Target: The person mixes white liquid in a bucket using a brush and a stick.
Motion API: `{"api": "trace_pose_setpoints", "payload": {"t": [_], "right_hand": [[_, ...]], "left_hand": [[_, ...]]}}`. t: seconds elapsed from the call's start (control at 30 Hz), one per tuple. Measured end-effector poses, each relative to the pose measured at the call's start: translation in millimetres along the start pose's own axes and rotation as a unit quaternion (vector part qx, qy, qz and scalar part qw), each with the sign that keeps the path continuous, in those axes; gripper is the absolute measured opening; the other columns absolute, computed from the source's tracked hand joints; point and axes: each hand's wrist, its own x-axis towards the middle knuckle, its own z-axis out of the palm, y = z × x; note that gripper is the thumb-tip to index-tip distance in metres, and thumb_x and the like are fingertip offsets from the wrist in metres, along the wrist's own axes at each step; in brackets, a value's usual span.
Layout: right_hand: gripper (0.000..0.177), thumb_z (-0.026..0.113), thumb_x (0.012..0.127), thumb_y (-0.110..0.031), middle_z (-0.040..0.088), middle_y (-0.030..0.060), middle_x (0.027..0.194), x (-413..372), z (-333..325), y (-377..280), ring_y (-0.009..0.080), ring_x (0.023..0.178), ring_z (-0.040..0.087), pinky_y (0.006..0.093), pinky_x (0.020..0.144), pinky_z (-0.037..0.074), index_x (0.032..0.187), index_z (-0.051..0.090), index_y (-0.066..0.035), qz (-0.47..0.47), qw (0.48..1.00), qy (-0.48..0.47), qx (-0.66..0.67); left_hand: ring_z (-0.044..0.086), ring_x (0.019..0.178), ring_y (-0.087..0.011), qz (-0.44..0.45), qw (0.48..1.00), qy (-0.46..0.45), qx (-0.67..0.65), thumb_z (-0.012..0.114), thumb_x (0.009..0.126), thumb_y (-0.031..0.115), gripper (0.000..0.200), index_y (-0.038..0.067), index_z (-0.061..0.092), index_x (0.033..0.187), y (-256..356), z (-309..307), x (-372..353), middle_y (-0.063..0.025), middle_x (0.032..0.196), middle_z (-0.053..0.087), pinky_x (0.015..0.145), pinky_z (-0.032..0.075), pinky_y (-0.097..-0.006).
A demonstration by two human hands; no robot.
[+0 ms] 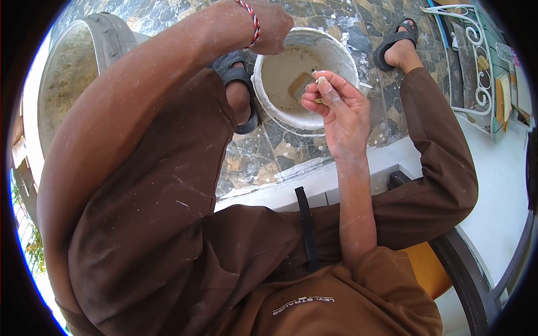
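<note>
A white bucket [348, 59] stands on the stone-patterned floor and holds a greyish-beige liquid or paste. In it, a flat tan object [301, 85] lies partly behind my right hand. My right hand [343, 106] is over the bucket's near right part, its fingertips pinched on a small pale lump [321, 80]. At the bucket's upper left rim, my left hand [273, 27] is closed with the fingers curled under; what it holds, if anything, is hidden. A red and white cord circles that wrist.
A large grey-stained tub [67, 73] stands at the left. My sandalled feet [241, 101] are on both sides of the bucket. At the right are a white scrollwork metal frame [483, 84] and a white surface [487, 168]. A pale step edge [280, 182] crosses below the bucket.
</note>
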Motion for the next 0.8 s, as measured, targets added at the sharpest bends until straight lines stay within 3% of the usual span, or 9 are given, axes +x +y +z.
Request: {"api": "trace_pose_setpoints", "payload": {"t": [0.1, 0.37, 0.8], "right_hand": [[0.018, 0.056, 0.090, -0.005, 0.064, 0.0118, 0.084, 0, 0, 0, 0.0169, 0.076, 0.065, 0.0288, 0.068, 0.059, 0.103, 0.062, 0.005, 0.000, 1.000, 0.000, 0.013], [0.022, 0.054, 0.092, -0.011, 0.065, 0.0123, 0.085, 0, -3, -2, 0.0172, 0.077, 0.065, 0.0279, 0.068, 0.058, 0.104, 0.062, 0.006, 0.007, 1.000, -0.012, 0.020], [0.023, 0.055, 0.092, -0.011, 0.066, 0.0155, 0.094, -1, 3, -8, 0.0184, 0.084, 0.066, 0.0287, 0.075, 0.057, 0.108, 0.060, 0.005, 0.027, 0.999, -0.011, 0.034]], "left_hand": [[0.064, 0.081, -0.0364, 0.019, 0.999, 0.031, -0.005, 0.061, 0.077, 0.025, 0.028, -0.001, 0.067, 0.082, -3, 3, 0, -0.0226, 0.079, 0.065, 0.072, 0.051, -0.0447], [0.065, 0.082, -0.0357, -0.033, 0.999, -0.021, 0.009, 0.061, 0.078, 0.025, 0.027, -0.001, 0.068, 0.082, 1, 5, 7, -0.0223, 0.081, 0.065, 0.073, 0.051, -0.0440], [0.065, 0.083, -0.0357, -0.029, 1.000, -0.009, 0.009, 0.060, 0.078, 0.026, 0.029, -0.001, 0.068, 0.085, 0, 5, 6, -0.0216, 0.082, 0.066, 0.073, 0.051, -0.0442]]}}
